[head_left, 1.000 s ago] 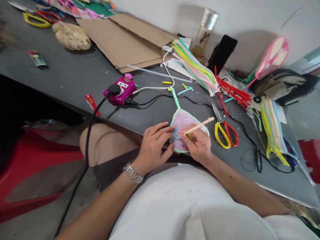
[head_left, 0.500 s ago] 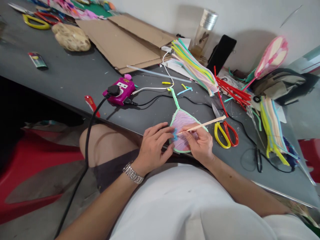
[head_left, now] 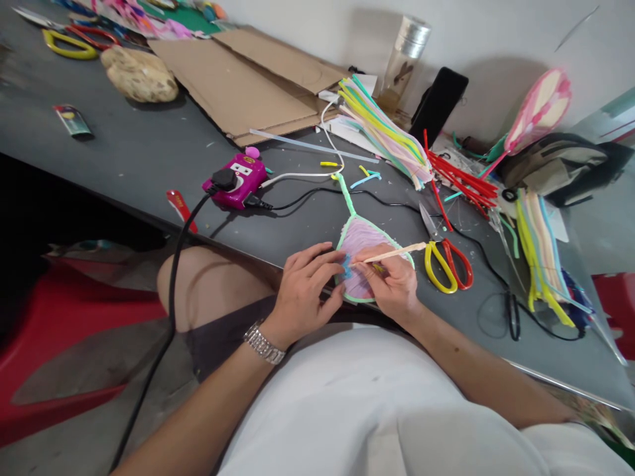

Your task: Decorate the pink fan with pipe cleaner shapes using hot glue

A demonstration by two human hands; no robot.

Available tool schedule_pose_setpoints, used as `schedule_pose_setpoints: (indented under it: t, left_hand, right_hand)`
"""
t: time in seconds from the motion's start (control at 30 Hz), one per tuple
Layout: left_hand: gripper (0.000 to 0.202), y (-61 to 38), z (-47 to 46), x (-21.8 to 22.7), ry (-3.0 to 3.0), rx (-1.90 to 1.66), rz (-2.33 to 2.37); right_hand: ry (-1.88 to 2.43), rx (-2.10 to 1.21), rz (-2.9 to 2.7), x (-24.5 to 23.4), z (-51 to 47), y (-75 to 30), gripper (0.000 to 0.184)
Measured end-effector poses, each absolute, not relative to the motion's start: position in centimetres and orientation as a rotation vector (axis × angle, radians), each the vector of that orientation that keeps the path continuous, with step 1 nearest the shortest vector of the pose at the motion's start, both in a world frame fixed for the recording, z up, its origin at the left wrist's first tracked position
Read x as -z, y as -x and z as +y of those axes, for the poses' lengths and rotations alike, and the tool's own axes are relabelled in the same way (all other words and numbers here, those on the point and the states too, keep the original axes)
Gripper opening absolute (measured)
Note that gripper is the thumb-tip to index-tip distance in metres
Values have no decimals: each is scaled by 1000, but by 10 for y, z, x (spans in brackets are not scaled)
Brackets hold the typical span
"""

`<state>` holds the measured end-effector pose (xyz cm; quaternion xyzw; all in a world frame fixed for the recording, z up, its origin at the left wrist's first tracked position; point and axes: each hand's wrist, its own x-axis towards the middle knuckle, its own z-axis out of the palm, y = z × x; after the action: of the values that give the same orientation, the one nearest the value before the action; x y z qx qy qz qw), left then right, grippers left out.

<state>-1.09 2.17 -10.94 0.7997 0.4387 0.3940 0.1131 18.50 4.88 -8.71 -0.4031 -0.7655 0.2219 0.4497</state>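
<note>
A flat, fan-shaped pipe-cleaner piece (head_left: pixel 364 231) lies at the table's near edge, lilac inside with a mint-green rim and stem. My left hand (head_left: pixel 310 287) holds its left side, fingertips bent onto a small fuzzy blue piece (head_left: pixel 347 266) and thumb close to the rim. Pinched between my right thumb and fingers is a cream pipe cleaner (head_left: pixel 397 252), one end at the blue piece and the other sticking out to the right. My right hand (head_left: pixel 394 281) covers the fan's right part. A bit of yellow shows beneath its fingers.
Scissors (head_left: pixel 449 264) with yellow and red handles lie right of the fan. Pipe-cleaner bundles (head_left: pixel 387 132), red pipe cleaners (head_left: pixel 466 182) and a second bundle (head_left: pixel 540 254) are farther right. A purple power socket (head_left: pixel 238 182) trails a black cord. Cardboard (head_left: pixel 248 86) lies behind.
The cream pipe cleaner's free end has moved left and slightly down, with my right hand shifting a little left. My left hand stays on the fan.
</note>
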Motion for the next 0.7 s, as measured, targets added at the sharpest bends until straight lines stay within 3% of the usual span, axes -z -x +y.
schedule_pose_setpoints:
  t: [0.7]
  left_hand:
    - [16, 11, 22, 108, -2344, -1155, 1289]
  right_hand:
    - [917, -490, -1954, 85, 46, -187, 14]
